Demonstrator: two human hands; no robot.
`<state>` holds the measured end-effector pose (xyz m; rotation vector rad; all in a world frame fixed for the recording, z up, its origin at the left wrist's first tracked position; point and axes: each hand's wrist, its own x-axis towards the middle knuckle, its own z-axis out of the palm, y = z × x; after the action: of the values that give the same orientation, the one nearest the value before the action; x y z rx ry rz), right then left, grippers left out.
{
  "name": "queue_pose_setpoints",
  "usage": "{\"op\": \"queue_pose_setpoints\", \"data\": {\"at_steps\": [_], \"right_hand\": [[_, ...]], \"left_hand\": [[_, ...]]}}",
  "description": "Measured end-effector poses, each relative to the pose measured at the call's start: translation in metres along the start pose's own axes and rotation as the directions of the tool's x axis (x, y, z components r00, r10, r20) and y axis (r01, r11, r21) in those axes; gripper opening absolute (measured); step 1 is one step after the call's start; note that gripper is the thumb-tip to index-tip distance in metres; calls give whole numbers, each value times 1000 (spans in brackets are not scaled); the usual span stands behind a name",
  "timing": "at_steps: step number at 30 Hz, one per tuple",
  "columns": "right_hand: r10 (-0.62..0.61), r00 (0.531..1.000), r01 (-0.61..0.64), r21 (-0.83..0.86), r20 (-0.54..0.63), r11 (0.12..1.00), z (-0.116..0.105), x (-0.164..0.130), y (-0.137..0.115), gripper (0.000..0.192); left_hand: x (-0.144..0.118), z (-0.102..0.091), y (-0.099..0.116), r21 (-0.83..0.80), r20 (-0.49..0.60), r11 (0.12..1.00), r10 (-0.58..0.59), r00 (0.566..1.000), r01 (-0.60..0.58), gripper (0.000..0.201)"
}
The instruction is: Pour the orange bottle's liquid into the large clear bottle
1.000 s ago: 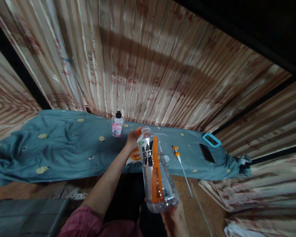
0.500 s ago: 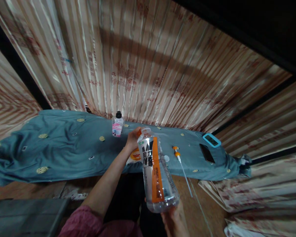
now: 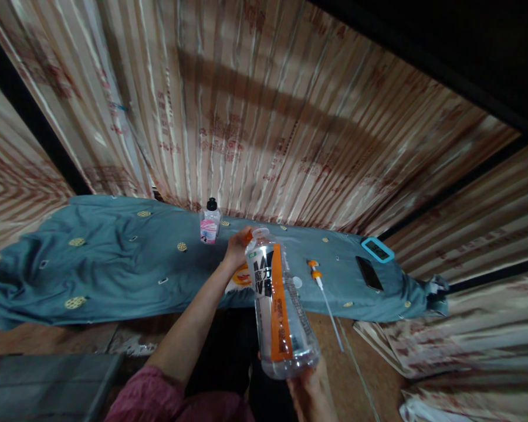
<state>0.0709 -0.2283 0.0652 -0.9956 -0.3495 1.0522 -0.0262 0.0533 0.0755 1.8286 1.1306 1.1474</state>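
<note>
A large clear plastic bottle (image 3: 275,305) with an orange, white and black label is held up in front of me, its uncapped neck pointing away. My right hand (image 3: 308,390) is closed around its base from below. Beside the neck, my left hand (image 3: 238,249) has its fingers closed; a bit of orange shows at the fingertips, but what they grip is mostly hidden behind the bottle. Under that wrist, an orange and white printed item (image 3: 242,275) is partly covered. To the right lies a white pump head with an orange collar (image 3: 317,275) and a long tube.
On the teal patterned cloth (image 3: 114,258) stands a small clear bottle with a black cap (image 3: 210,225). Farther right lie a dark phone (image 3: 369,273) and a blue-framed digital clock (image 3: 377,250). Striped curtains hang behind. A grey box (image 3: 48,384) sits at lower left.
</note>
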Motion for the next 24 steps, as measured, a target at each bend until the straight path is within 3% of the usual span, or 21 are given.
{"op": "queue_pose_setpoints", "data": {"at_steps": [24], "right_hand": [[-17, 1000, 17, 8, 21, 1000, 1, 0, -2, 54]], "left_hand": [[1, 2, 0, 15, -10, 1000, -11, 1000, 12, 9]]}}
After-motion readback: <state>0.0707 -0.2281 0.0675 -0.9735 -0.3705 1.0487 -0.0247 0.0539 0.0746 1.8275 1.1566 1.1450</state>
